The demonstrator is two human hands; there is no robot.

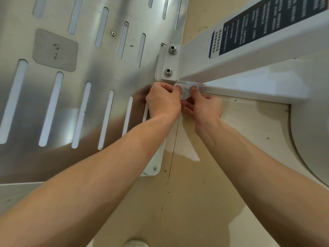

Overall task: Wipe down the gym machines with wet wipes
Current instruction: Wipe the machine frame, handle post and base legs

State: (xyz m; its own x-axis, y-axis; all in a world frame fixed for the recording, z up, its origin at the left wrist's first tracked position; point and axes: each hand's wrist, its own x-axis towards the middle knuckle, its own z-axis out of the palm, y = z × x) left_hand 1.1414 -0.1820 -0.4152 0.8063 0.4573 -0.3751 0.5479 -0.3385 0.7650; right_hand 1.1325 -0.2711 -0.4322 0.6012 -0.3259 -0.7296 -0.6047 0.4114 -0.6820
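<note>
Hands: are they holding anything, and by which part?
A white wet wipe: left hand pinches its left end, right hand its right end.

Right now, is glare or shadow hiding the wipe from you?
Head view: the wet wipe shows, pinched by left hand and right hand, though white against the white beam; glare streaks the slotted panel, shadow darkens it near the hands; wide-angle bends edges.
</note>
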